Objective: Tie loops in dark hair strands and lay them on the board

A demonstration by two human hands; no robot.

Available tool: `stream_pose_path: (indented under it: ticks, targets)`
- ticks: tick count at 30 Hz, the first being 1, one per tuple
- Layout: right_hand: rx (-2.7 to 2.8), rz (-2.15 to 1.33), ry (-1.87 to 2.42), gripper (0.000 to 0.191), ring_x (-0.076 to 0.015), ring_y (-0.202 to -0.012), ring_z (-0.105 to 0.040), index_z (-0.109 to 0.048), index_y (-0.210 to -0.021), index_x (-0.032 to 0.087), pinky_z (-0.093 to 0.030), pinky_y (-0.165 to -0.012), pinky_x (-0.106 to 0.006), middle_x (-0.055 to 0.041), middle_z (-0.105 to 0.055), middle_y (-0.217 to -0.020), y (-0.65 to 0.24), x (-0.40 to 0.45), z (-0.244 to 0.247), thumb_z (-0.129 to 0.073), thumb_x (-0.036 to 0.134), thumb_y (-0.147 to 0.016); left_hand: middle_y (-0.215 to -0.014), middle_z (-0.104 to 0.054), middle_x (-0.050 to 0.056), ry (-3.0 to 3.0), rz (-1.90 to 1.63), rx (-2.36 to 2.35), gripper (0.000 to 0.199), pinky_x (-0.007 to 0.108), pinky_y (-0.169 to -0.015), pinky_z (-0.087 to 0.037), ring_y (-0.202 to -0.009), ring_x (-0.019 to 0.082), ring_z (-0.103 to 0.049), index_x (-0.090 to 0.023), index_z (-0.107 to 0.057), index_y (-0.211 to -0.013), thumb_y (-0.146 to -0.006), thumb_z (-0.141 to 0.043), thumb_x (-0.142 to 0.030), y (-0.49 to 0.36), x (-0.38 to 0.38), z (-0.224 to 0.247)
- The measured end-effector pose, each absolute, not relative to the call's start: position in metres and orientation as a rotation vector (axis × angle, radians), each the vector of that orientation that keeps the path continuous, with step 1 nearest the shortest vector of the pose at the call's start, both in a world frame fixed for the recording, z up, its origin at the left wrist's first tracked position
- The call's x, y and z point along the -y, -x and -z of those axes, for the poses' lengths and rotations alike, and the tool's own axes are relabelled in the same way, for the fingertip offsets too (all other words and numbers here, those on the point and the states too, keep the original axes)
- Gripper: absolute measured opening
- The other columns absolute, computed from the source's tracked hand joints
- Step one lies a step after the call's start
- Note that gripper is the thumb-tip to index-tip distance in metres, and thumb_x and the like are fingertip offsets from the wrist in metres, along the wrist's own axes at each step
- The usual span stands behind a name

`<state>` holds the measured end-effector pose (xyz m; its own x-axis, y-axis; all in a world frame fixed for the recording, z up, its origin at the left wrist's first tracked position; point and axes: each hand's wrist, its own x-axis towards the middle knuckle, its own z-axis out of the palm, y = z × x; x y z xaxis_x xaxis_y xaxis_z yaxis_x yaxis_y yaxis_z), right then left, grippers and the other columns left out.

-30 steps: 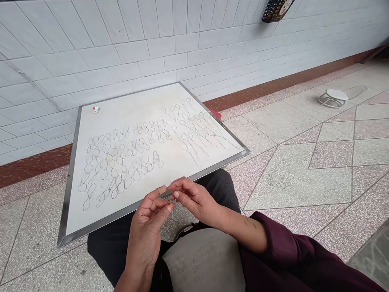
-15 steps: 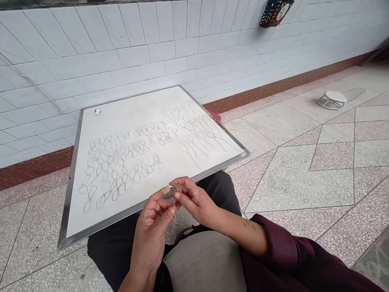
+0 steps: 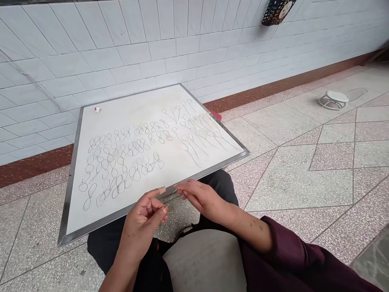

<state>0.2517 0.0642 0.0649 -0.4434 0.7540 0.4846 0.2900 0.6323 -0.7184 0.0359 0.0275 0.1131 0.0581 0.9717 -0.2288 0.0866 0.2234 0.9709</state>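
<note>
My left hand [image 3: 144, 221] is closed in a pinch, thumb against fingers, on a thin pale wire [image 3: 174, 194]. Its index finger stretches forward and has a tan bandage [image 3: 162, 190] at the tip. The wire runs up to the fingertips of my right hand [image 3: 205, 199], which pinch its other part. Both hands are over my lap at the near edge of a white board [image 3: 133, 109] with a metal rim. On the board's left and middle lie several twisted wire loops [image 3: 118, 187], many shaped like a figure eight. To the right lie single loops with long tails [image 3: 194, 151].
A small white and red object [image 3: 97, 110] sits at the board's far left corner. Behind it rises a white tiled wall [image 3: 127, 56]. A dark patterned bag [image 3: 277, 12] hangs there. A low white stool [image 3: 333, 99] stands on the floor to the right.
My hands have moved apart, the left one down and left, the right one slightly right. The wire between them now shows stretched out rather than bunched. The loops on the board lie as before.
</note>
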Motion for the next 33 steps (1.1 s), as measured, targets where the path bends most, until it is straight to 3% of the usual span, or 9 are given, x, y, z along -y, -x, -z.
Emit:
stream_pose_path:
  ticks: [3, 8, 13, 16, 22, 27, 30, 33]
  targets:
    - [2.188, -0.483, 0.709, 0.039, -0.0176, -0.095, -0.065, -0.059, -0.133, 0.022, -0.056, -0.079, -0.032, -0.0087, -0.07, -0.111, -0.266, -0.068, -0.07, -0.037, 0.009, -0.103, -0.07, -0.062, 0.0, -1.216, -0.838, -1.304, 0.039, 0.031, -0.065, -0.049, -0.066, 0.018, -0.06, -0.025, -0.072, -0.117, -0.08, -0.073, -0.034, -0.024, -0.032, -0.115]
    - [2.451, -0.283, 0.56, 0.034, -0.0194, -0.083, -0.062, -0.063, -0.13, 0.02, -0.053, -0.073, -0.036, -0.0073, -0.074, -0.104, -0.282, -0.068, -0.077, -0.042, 0.013, -0.104, -0.067, -0.061, 0.0, -1.347, -0.653, -1.324, 0.038, 0.029, -0.059, -0.044, -0.06, 0.017, -0.055, -0.029, -0.076, -0.114, -0.076, -0.071, -0.028, -0.016, -0.039, -0.119]
    - [2.483, -0.365, 0.566, 0.033, -0.0185, -0.086, -0.064, -0.064, -0.128, 0.019, -0.054, -0.075, -0.035, -0.0074, -0.074, -0.101, -0.284, -0.066, -0.083, -0.041, 0.013, -0.104, -0.069, -0.061, 0.0, -1.39, -0.61, -1.29, 0.046, 0.029, -0.059, -0.044, -0.062, 0.018, -0.055, -0.032, -0.073, -0.122, -0.077, -0.068, -0.025, -0.021, -0.04, -0.125]
    - [2.417, -0.457, 0.578, 0.029, -0.0175, -0.084, -0.065, -0.063, -0.128, 0.018, -0.056, -0.075, -0.033, -0.0071, -0.072, -0.094, -0.277, -0.064, -0.086, -0.047, 0.021, -0.105, -0.07, -0.063, 0.0, -1.428, -0.6, -1.271, 0.054, 0.029, -0.061, -0.046, -0.063, 0.019, -0.056, -0.033, -0.067, -0.132, -0.079, -0.067, -0.023, -0.024, -0.042, -0.129]
    - [2.163, -0.676, 0.646, 0.023, -0.0147, -0.082, -0.068, -0.067, -0.117, 0.019, -0.058, -0.073, -0.026, -0.0068, -0.072, -0.093, -0.254, -0.052, -0.072, -0.049, 0.025, -0.104, -0.073, -0.066, 0.001, -1.38, -0.588, -1.262, 0.054, 0.031, -0.06, -0.049, -0.062, 0.019, -0.059, -0.031, -0.066, -0.132, -0.078, -0.071, -0.027, -0.023, -0.05, -0.139]
    - [1.837, -0.699, 0.941, 0.018, -0.0113, -0.057, -0.064, -0.069, -0.105, 0.022, -0.058, -0.064, -0.024, -0.0001, -0.067, -0.073, -0.238, -0.042, -0.059, -0.052, 0.025, -0.101, -0.091, -0.073, 0.007, -1.115, -0.918, -1.208, 0.061, 0.037, -0.077, -0.056, -0.077, 0.022, -0.069, -0.025, -0.06, -0.137, -0.08, -0.076, -0.038, -0.028, -0.045, -0.133]
    - [1.82, -0.565, 0.972, 0.018, -0.0119, -0.059, -0.065, -0.068, -0.106, 0.023, -0.057, -0.062, -0.023, -0.0011, -0.068, -0.076, -0.234, -0.043, -0.054, -0.051, 0.02, -0.1, -0.1, -0.073, 0.005, -0.791, -1.274, -1.177, 0.06, 0.035, -0.088, -0.054, -0.091, 0.019, -0.069, -0.025, -0.061, -0.132, -0.076, -0.082, -0.035, -0.044, -0.038, -0.115]
    - [1.884, -0.377, 0.972, 0.021, -0.0146, -0.069, -0.067, -0.065, -0.114, 0.023, -0.058, -0.064, -0.025, -0.003, -0.07, -0.081, -0.235, -0.047, -0.05, -0.051, 0.017, -0.099, -0.095, -0.072, 0.003, -0.573, -1.393, -1.142, 0.049, 0.034, -0.087, -0.055, -0.089, 0.018, -0.069, -0.023, -0.069, -0.117, -0.072, -0.086, -0.032, -0.063, -0.03, -0.097]
